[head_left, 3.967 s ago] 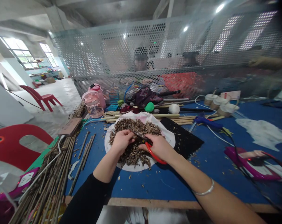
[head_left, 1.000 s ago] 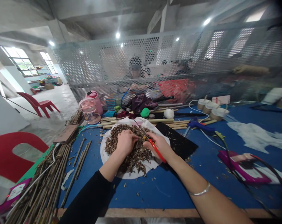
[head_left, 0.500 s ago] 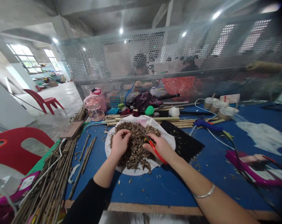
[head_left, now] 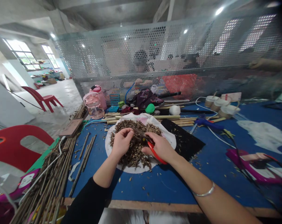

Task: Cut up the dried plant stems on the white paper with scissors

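Red-handled scissors [head_left: 152, 149] are gripped in my right hand [head_left: 161, 147], with the dark blades pointing up and left over a heap of dried brown curled pieces [head_left: 137, 154]. My left hand [head_left: 121, 141] hovers above the heap's left side, thumb and fingers pinched together close to the blade tips. Whatever is between those fingertips is too small to make out. Under the heap lies a round white cloth [head_left: 171, 138], its rim showing on several sides.
Bundled thin sticks [head_left: 54, 171] run along the left edge. Behind the cloth are pale rods, a green ball [head_left: 150, 108] and a white ball [head_left: 174, 110]. A black sheet [head_left: 185, 140], a blue glue gun [head_left: 208, 123] and a magenta device [head_left: 255, 166] lie right. A perforated metal screen [head_left: 122, 59] stands behind.
The scissors' blades have swung lower and closer to my left fingertips. My left hand has shifted slightly up and right, still pinched.
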`<state>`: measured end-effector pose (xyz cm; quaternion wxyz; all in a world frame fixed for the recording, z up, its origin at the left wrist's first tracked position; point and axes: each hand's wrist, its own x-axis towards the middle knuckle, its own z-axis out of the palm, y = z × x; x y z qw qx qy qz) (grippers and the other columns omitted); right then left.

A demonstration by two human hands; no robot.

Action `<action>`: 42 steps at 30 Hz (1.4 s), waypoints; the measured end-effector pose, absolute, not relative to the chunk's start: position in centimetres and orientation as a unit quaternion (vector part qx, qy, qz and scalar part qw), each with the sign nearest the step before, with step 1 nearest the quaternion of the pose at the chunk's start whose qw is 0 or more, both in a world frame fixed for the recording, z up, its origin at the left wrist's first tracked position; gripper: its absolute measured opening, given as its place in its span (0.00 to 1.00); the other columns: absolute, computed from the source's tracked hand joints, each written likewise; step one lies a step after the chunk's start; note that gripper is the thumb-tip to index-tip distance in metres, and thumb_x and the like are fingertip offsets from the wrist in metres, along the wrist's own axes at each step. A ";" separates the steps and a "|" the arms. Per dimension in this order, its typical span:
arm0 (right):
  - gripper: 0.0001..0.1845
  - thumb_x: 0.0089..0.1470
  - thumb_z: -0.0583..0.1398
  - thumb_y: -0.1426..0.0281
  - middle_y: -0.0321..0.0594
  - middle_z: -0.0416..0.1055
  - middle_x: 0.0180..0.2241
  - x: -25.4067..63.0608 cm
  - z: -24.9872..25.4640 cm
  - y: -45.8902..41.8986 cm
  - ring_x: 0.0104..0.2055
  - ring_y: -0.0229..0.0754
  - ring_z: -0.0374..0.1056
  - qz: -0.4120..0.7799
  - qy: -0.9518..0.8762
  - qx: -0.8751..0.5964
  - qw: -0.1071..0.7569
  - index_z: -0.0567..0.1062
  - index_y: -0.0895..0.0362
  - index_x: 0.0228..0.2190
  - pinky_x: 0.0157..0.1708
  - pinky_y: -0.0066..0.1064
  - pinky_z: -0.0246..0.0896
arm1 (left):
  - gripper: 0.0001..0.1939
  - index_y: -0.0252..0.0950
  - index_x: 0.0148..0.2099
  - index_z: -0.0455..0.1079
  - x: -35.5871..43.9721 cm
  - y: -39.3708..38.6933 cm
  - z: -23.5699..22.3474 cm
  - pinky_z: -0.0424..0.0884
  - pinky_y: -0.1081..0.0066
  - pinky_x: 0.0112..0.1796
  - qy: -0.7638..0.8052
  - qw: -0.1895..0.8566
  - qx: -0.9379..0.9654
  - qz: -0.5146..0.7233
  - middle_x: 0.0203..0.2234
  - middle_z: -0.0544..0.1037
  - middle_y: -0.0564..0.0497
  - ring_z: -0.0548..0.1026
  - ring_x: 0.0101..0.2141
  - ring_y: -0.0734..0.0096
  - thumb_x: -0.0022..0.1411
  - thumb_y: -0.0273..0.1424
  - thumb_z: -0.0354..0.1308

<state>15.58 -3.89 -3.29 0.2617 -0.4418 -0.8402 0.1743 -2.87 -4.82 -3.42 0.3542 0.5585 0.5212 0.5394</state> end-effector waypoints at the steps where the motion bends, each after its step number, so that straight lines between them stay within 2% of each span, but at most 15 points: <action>1: 0.31 0.44 0.61 0.54 0.46 0.69 0.44 15.6 -3.3 -3.9 0.44 0.48 0.67 0.173 -0.844 -0.433 0.266 0.66 0.56 0.47 0.41 0.37 0.60 | 0.11 0.33 0.30 0.70 -2.8 -4.8 -3.5 0.64 0.76 0.31 0.517 0.362 0.562 0.534 0.24 0.73 0.53 0.68 0.27 0.76 0.55 0.35 0.53; 6: 0.33 0.43 0.61 0.53 0.50 0.67 0.44 15.4 -3.2 -4.0 0.47 0.51 0.64 0.159 -0.859 -0.408 0.264 0.65 0.60 0.47 0.45 0.41 0.59 | 0.09 0.34 0.35 0.72 -2.8 -4.9 -3.9 0.67 0.74 0.37 0.497 0.399 0.560 0.529 0.30 0.77 0.51 0.72 0.32 0.72 0.53 0.33 0.55; 14: 0.34 0.42 0.62 0.52 0.50 0.69 0.42 15.3 -3.5 -3.8 0.44 0.50 0.65 0.155 -0.859 -0.402 0.275 0.68 0.59 0.47 0.45 0.42 0.60 | 0.09 0.34 0.34 0.72 -2.7 -5.0 -3.7 0.68 0.72 0.39 0.503 0.394 0.567 0.520 0.31 0.78 0.50 0.74 0.33 0.70 0.52 0.33 0.56; 18: 0.31 0.42 0.62 0.53 0.48 0.70 0.44 15.3 -3.7 -3.7 0.46 0.50 0.66 0.184 -0.853 -0.398 0.284 0.70 0.57 0.46 0.47 0.40 0.60 | 0.10 0.34 0.34 0.73 -2.7 -5.2 -3.6 0.68 0.73 0.37 0.505 0.392 0.573 0.512 0.31 0.78 0.50 0.74 0.33 0.70 0.53 0.34 0.55; 21: 0.29 0.42 0.63 0.54 0.46 0.72 0.43 15.4 -3.7 -3.8 0.44 0.48 0.68 0.198 -0.848 -0.401 0.286 0.71 0.56 0.45 0.44 0.37 0.61 | 0.10 0.33 0.32 0.72 -2.8 -5.2 -3.7 0.66 0.75 0.32 0.527 0.379 0.573 0.501 0.27 0.78 0.52 0.72 0.29 0.73 0.53 0.35 0.55; 25: 0.23 0.45 0.61 0.54 0.41 0.74 0.34 15.3 -3.8 -3.8 0.34 0.43 0.69 0.209 -0.845 -0.414 0.266 0.72 0.54 0.41 0.35 0.31 0.62 | 0.12 0.33 0.28 0.71 -2.9 -5.2 -3.8 0.62 0.76 0.26 0.551 0.350 0.591 0.475 0.21 0.74 0.54 0.68 0.23 0.75 0.54 0.37 0.54; 28: 0.21 0.45 0.61 0.54 0.38 0.74 0.29 15.3 -3.8 -3.9 0.30 0.42 0.69 0.204 -0.842 -0.431 0.253 0.73 0.53 0.39 0.31 0.29 0.61 | 0.12 0.34 0.29 0.73 -3.1 -5.0 -3.7 0.62 0.75 0.26 0.585 0.286 0.613 0.448 0.21 0.74 0.54 0.69 0.23 0.74 0.54 0.36 0.53; 32: 0.23 0.46 0.59 0.53 0.39 0.74 0.28 15.6 -3.4 -3.8 0.29 0.42 0.69 0.168 -0.839 -0.454 0.248 0.72 0.53 0.41 0.29 0.29 0.59 | 0.09 0.36 0.33 0.76 -4.9 -4.5 -3.3 0.66 0.71 0.35 0.625 0.158 0.656 0.393 0.28 0.77 0.49 0.72 0.31 0.69 0.53 0.32 0.56; 36: 0.28 0.46 0.59 0.52 0.41 0.75 0.27 16.0 -3.3 -3.4 0.29 0.44 0.70 0.165 -0.831 -0.468 0.252 0.71 0.56 0.44 0.30 0.31 0.61 | 0.12 0.36 0.39 0.76 -7.1 -4.5 -2.6 0.66 0.68 0.40 0.667 0.064 0.677 0.306 0.35 0.75 0.44 0.72 0.36 0.65 0.54 0.28 0.54; 39: 0.28 0.47 0.58 0.52 0.43 0.75 0.30 16.2 -3.7 -3.0 0.31 0.46 0.70 0.163 -0.824 -0.476 0.262 0.70 0.58 0.44 0.33 0.32 0.62 | 0.14 0.37 0.42 0.75 -7.6 -4.9 -2.4 0.65 0.67 0.40 0.672 0.081 0.696 0.239 0.36 0.75 0.44 0.72 0.37 0.62 0.54 0.34 0.55; 42: 0.27 0.48 0.57 0.52 0.44 0.76 0.31 16.5 -4.1 -2.6 0.32 0.46 0.71 0.156 -0.822 -0.481 0.262 0.71 0.58 0.44 0.33 0.32 0.62 | 0.25 0.38 0.46 0.72 -7.1 -5.2 -2.9 0.66 0.66 0.39 0.656 0.101 0.727 0.178 0.38 0.75 0.42 0.73 0.38 0.57 0.46 0.41 0.62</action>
